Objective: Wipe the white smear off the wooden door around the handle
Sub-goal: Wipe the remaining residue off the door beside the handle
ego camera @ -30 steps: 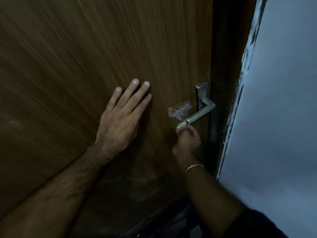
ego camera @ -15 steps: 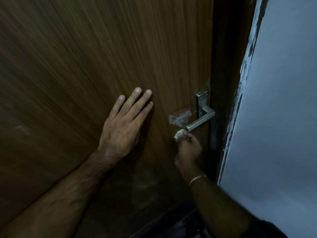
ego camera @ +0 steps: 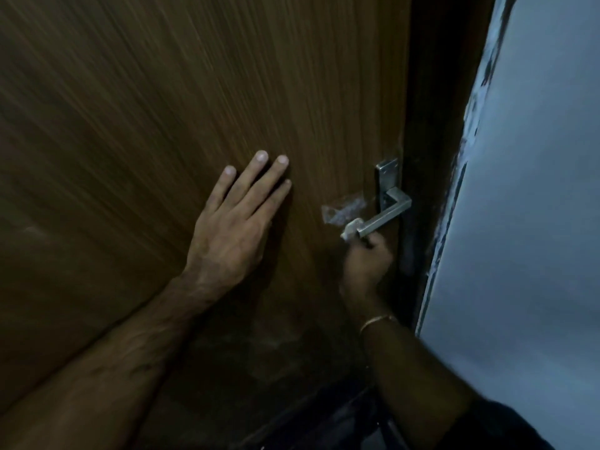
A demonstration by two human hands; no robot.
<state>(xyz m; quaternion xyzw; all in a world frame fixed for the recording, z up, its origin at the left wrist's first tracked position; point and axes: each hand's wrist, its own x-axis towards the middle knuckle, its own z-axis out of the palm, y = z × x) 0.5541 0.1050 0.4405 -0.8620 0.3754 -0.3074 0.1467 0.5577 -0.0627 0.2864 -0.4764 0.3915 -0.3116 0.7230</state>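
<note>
Fingers (ego camera: 256, 180) of the left hand (ego camera: 232, 228) lie straight and close together, flat against the wooden door (ego camera: 194, 92) at the middle of the frame, palm pressed to the wood, holding nothing. Lower and to the right, the right hand (ego camera: 367, 264) has its fingers curled round a small white wad (ego camera: 349, 230), likely a cloth or tissue, which peeks out above the knuckles and sits at the free end of the handle (ego camera: 378, 219). Whether the wad touches the wood itself cannot be told in the dim light.

That handle is a squared, brushed-metal lever on a narrow upright plate (ego camera: 387, 180), set close to the door's right edge, right of centre in the frame; the lever slopes down toward the left. Just left of the plate and above the lever's tip lies the white smear (ego camera: 344, 209): a pale, patchy, half-transparent streak, roughly a slanted band, with ragged edges and brown grain showing through it. It is just above the wad and well apart from the left hand.

A thin gold-coloured bangle (ego camera: 376, 321) circles the right wrist. Along the right of the frame runs a dark door frame (ego camera: 438, 125), then a pale bluish wall (ego camera: 535, 222) with chipped paint at its edge.
</note>
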